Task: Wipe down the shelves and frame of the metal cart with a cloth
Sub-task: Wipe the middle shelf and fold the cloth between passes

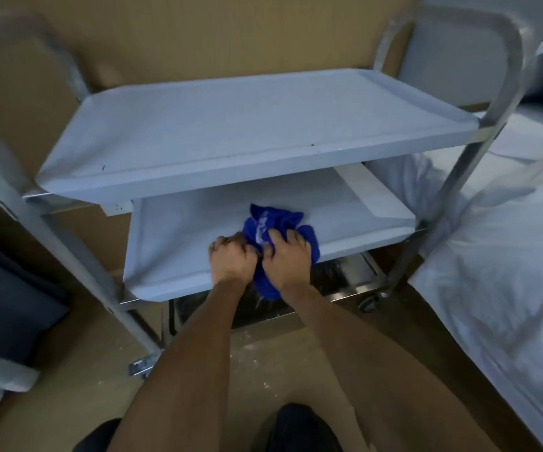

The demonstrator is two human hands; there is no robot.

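Two hands meet at the near edge of the cart's middle shelf (345, 210), both working a bunched blue cloth (275, 223). The right hand (286, 259) has its fingers curled into the cloth, gripping it; the left hand (231, 259) is fisted just beside it, and it seems to pinch a fold, though the grip itself is hidden. Part of the cloth lies on the shelf and part hangs over its near lip.

Judging by this, the step in hand is gathering or refolding the cloth before wiping the middle shelf. To do it well, fold the cloth into a flat pad, not a ball, so more of it bears on the metal. Then sweep in long overlapping strokes from the far side toward the near lip, pushing into the raised rim and corners where dirt collects. The top shelf (247, 125) shows a few dark specks near its front edge, so it may want another pass. The frame posts (456, 181) and the bottom shelf (338, 282) look yet to be done. A bed (498, 272) stands close on the right, so keep the cloth off the sheets.
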